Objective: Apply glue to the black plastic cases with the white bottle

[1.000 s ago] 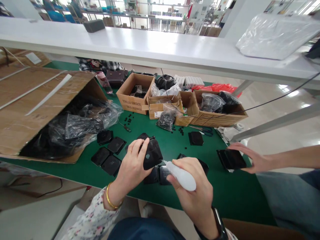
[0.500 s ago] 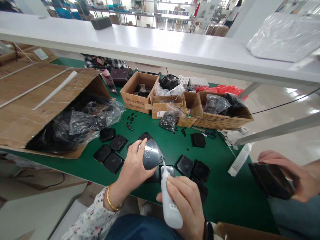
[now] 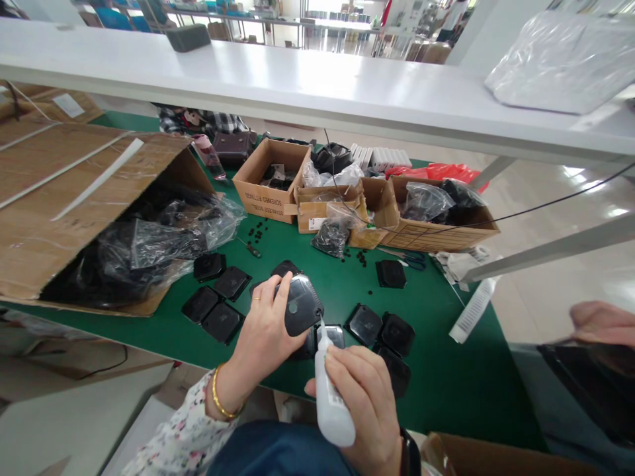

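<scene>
- Left hand (image 3: 262, 330) is clamped on a black cover (image 3: 301, 305), fingers over the top. It holds the cover tilted just above the desk (image 3: 446, 396), mid-desk near the front edge.
- Right hand (image 3: 364, 396) is wrapped round a white bottle (image 3: 330, 390). The nozzle points to 12 o'clock and touches the cover's lower edge.
- Looks to me like the step in hand is dabbing something along that edge.
- Next move, I reckon, calls for a gentle squeeze with the tip riding the rim and the cover held dead steady.
- Count, going from the held cover:
  - four loose covers (image 3: 223, 322) at 9 o'clock
  - three more covers (image 3: 364, 324) at 3 o'clock
  - a single cover (image 3: 391, 273) at 1 o'clock
  - a couple half hidden under the hands, can't count those
- One big cardboard box (image 3: 30, 218) at 10 o'clock, one white tube (image 3: 473, 309) on the desk edge at 3 o'clock.
</scene>
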A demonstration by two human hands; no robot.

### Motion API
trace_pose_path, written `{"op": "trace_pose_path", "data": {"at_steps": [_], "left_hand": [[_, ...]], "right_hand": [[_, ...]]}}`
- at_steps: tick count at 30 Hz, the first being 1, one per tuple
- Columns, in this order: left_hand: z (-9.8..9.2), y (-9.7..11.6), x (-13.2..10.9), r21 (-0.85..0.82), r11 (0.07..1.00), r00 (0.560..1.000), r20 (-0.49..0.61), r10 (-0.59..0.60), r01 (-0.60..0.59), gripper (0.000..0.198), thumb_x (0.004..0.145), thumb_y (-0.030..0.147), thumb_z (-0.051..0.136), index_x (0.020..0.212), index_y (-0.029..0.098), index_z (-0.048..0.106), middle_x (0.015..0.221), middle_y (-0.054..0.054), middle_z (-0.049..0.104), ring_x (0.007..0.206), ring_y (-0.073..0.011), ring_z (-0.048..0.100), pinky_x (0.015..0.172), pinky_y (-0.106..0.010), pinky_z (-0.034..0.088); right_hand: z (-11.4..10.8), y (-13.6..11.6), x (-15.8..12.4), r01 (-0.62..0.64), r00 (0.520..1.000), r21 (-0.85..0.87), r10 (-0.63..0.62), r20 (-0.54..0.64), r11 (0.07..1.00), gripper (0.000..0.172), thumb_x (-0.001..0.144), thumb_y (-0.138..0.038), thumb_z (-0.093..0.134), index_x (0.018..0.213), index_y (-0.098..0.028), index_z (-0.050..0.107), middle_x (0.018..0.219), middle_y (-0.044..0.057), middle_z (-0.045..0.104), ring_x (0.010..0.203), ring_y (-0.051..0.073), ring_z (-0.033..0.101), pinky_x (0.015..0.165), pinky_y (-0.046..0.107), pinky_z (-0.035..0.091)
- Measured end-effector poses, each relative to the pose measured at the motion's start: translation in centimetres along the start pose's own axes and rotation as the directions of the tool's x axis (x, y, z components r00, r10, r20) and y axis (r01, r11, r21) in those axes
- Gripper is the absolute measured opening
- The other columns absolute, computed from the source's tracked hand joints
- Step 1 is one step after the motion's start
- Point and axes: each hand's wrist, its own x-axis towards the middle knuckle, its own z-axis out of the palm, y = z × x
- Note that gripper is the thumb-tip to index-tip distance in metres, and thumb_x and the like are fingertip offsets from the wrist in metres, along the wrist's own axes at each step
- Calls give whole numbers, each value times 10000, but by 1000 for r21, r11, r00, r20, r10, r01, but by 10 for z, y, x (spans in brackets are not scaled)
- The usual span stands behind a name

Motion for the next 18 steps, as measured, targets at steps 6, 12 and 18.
{"op": "trace_pose_path", "data": {"at_steps": [6, 12, 18], "left_hand": [[2, -5, -1, -144, 988, 996, 71, -49, 59, 907, 653, 312, 748, 1425, 193, 289, 1337, -134, 395, 1244, -329, 404, 1062, -506, 382], [-3, -7, -3, -243, 968, 990, 136, -37, 69, 915, 630, 292, 749, 1418, 196, 294, 1350, -133, 386, 1275, -317, 397, 1089, -500, 357], [-8, -8, -7, -245, 967, 984, 179, -19, 63, 910, 636, 283, 738, 1422, 192, 287, 1361, -133, 370, 1289, -304, 385, 1090, -470, 364]], "right_hand": [[-3, 3, 0, -53, 996, 31, 55, -66, 998, 413, 786, -91, 707, 1177, -141, 583, 989, 112, 678, 935, 233, 623, 728, 392, 597], [-6, 3, -2, -296, 929, 241, 337, -152, 924, 316, 827, -206, 691, 1128, -193, 596, 994, 110, 653, 911, 267, 608, 745, 464, 541], [-9, 12, 1, -423, 832, 396, 522, -186, 815, 208, 845, -281, 674, 1031, -194, 644, 939, 80, 642, 898, 237, 594, 761, 381, 505]]}}
